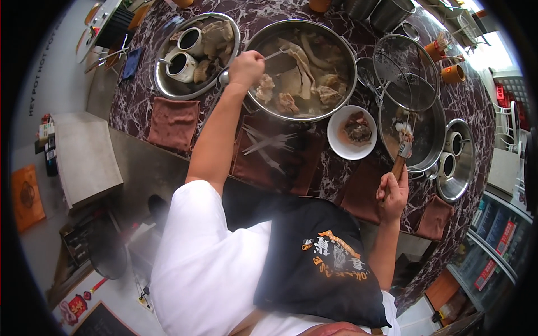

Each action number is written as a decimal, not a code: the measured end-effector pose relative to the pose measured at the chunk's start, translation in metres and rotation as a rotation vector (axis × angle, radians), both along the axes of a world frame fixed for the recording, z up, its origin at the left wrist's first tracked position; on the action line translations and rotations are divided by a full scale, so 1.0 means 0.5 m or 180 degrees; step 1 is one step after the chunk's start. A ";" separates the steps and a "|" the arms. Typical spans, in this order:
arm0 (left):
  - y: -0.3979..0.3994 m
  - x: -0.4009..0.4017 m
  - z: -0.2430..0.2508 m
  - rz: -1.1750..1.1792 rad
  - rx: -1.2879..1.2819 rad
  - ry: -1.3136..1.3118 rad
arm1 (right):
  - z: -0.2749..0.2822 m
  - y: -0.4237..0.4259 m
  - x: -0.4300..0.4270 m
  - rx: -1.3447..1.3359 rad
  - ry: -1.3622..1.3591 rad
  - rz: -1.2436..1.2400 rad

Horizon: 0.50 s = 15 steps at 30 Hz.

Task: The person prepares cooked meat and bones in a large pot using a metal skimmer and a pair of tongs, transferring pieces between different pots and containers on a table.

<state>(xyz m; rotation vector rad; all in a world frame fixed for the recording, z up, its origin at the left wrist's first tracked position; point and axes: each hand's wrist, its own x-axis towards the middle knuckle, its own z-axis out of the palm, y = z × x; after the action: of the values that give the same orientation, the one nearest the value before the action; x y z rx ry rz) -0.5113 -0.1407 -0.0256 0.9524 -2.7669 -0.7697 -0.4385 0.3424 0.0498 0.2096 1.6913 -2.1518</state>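
My left hand point(247, 69) is closed around a slim metal utensil point(275, 54) over the large steel pot point(300, 119). The utensil's far end meets a pale folded strip of meat or offal point(299, 63) standing partly out of the cloudy broth. More meat chunks point(288, 102) sit in that pot. On the right, my right hand point(394, 191) grips the wooden handle point(398, 168) of a round wire-mesh strainer point(403, 71). The strainer spans a second steel pot point(441, 122) of broth. Between the pots stands a white bowl point(332, 145) with dark meat point(357, 128).
Scissors and forks point(269, 145) lie on a brown cloth point(248, 168) before me. A steel tray point(159, 84) at left holds offal and two white jars point(181, 67). Another tray point(456, 193) with jars is at right. Wooden cups point(453, 74) stand on the marbled counter point(134, 105).
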 end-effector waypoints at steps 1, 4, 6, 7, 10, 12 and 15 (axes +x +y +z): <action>0.011 0.007 0.052 0.0121 -0.0223 -0.0162 | -0.003 0.004 0.002 0.0010 0.0002 -0.0010; 0.026 0.031 0.126 -0.0182 -0.0545 0.0090 | -0.003 0.003 0.006 -0.0026 -0.0002 0.0000; 0.072 0.026 0.138 -0.0655 -0.0523 -0.0136 | -0.003 0.007 0.009 -0.0054 -0.0005 -0.0005; 0.104 0.017 0.138 -0.0919 -0.0464 -0.0382 | -0.006 0.010 0.008 -0.0030 0.0016 0.0027; 0.201 -0.020 0.079 -0.1445 -0.0394 -0.1179 | -0.009 0.013 0.013 0.0021 0.0052 0.0029; 0.214 -0.022 -0.017 -0.1476 -0.0253 -0.1108 | -0.008 0.015 0.020 0.0045 0.0071 0.0020; 0.218 -0.039 -0.060 -0.0971 0.0534 -0.0362 | -0.008 0.026 0.025 0.0113 0.0073 -0.0046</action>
<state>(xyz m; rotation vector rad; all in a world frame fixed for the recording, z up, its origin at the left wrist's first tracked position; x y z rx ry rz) -0.5306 -0.0315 -0.0554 0.6193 -3.0292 -1.0348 -0.4261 0.3555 0.0456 0.2086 1.7468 -2.1437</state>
